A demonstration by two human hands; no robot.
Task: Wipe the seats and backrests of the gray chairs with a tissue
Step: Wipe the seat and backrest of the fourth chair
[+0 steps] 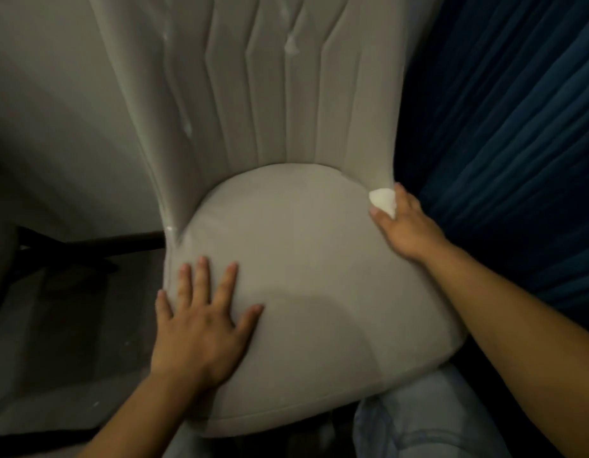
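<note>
The gray chair (303, 266) wears smooth, matt cloth upholstery, its backrest (253, 94) stitched into padded channels. The tissue (383, 200) is soft white paper. The blue curtain (518, 143) is pleated cloth.

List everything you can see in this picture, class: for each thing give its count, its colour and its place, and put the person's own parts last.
chair: one, gray, centre of view, round seat below a channelled backrest
tissue: one, white, wadded, at the right rear edge of the seat where it meets the backrest
curtain: one, dark blue, pleated, right of the chair
wall: one, pale, left of the backrest
floor: gray, lower left, dim
jeans: light blue, bottom edge under the seat front
left hand: one, flat with fingers spread on the seat's front left
right hand: one, grips the tissue at the seat's right rear
</note>
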